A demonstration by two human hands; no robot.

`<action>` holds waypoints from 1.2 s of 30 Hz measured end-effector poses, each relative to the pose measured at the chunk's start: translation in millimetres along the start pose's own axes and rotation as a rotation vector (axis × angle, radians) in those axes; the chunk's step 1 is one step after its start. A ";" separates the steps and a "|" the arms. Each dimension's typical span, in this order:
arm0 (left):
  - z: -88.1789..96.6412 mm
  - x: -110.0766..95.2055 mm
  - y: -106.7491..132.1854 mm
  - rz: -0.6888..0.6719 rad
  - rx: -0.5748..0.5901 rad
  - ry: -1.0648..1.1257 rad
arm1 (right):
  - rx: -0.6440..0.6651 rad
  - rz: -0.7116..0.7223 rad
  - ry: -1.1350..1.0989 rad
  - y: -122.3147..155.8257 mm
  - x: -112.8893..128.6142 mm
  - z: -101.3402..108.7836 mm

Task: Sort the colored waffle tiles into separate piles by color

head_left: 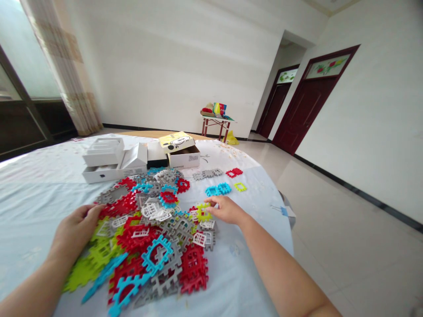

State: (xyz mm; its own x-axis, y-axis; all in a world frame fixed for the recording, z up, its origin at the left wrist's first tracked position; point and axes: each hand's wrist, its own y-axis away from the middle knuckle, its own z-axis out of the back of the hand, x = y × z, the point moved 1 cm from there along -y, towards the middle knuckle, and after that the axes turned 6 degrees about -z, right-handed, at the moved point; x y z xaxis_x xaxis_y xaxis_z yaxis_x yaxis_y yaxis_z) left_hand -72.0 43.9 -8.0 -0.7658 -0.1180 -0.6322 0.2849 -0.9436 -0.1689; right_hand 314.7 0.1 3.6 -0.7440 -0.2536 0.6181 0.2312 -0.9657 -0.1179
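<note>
A pile of flat plastic building pieces with notched edges, in red, grey, green, blue and white, spreads over the table. My right hand (pixel 228 210) pinches a yellow-green square building piece (pixel 204 213) with an open middle at the pile's right side. At the left edge, my left hand (pixel 77 229) has its thumb and fingers drawn together against the pile, beside a red piece (pixel 120 206); whatever is between them is hidden. Below that hand lie green pieces (pixel 84 268). A blue frame piece (pixel 157 254) rests on top near the front.
Beyond the pile stand white boxes (pixel 105 152) and a box with a yellow lid (pixel 176 141). Right of it lie blue pieces (pixel 218 189), a red piece (pixel 234 172), a small green square (pixel 240 187) and a grey row (pixel 208 174). A small side table (pixel 218 119) stands by the wall.
</note>
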 end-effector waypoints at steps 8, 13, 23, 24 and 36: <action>-1.8 2.5 -2.0 -0.009 -0.001 0.006 | 0.084 0.059 0.159 2.5 1.8 -0.1; 1.3 -2.6 1.7 -0.015 0.006 0.004 | 0.137 0.048 0.182 3.0 -0.2 0.5; -0.6 1.2 -1.4 0.026 0.036 -0.014 | 0.164 0.031 0.200 1.3 -2.3 2.6; -0.9 1.5 -1.5 0.029 0.038 -0.016 | 0.162 0.031 0.205 1.2 -1.8 3.2; 1.0 -1.0 0.4 0.060 0.058 0.007 | -0.089 0.057 0.134 1.4 -2.6 12.2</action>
State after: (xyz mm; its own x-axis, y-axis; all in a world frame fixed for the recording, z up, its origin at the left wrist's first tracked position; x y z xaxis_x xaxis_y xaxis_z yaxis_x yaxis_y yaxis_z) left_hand -71.7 43.4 -6.7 -0.7442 -0.1732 -0.6451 0.2960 -0.9513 -0.0861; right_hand 324.6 0.1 11.3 -0.8097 -0.3079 0.4995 0.2240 -0.9490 -0.2218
